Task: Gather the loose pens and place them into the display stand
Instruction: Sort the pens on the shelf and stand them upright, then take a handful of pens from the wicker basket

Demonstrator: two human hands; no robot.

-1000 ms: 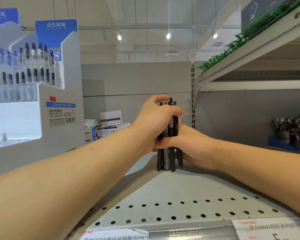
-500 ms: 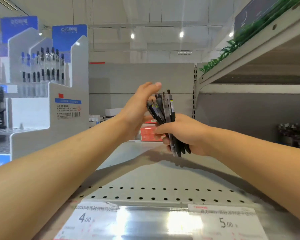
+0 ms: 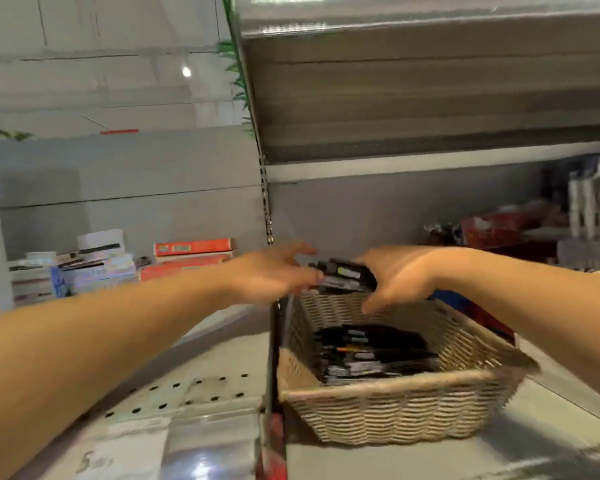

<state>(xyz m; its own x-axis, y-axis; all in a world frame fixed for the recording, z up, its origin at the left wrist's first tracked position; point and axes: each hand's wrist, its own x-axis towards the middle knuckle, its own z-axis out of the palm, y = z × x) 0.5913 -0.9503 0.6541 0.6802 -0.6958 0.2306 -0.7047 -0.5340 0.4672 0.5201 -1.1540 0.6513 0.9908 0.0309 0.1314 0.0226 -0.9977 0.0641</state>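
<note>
Head view, single entry.

Item: bundle of dark pens [image 3: 343,277], lying roughly level in the air above the far rim of a woven basket [image 3: 395,407], which is sitting on the shelf [image 3: 201,368].

Right hand [image 3: 400,277]: wrapping its fingers over the bundle's right end and holding it.

Left hand [image 3: 274,277]: fingers spreading loosely at the bundle's left end; the frame is blurring, so contact cannot be confirmed.

Item: more loose pens [image 3: 371,351], lying heaped inside the basket.

Item: boxed stock [image 3: 191,252], stacking along the back of the shelf to the left.

Display stand: not showing in this view.

Handling note, as a judgement: the step in hand appears to be collecting pens from the basket. The bundle is going to need squaring at both ends and a firm grip, so none are sliding out while more are being added or carried to the stand.
</note>
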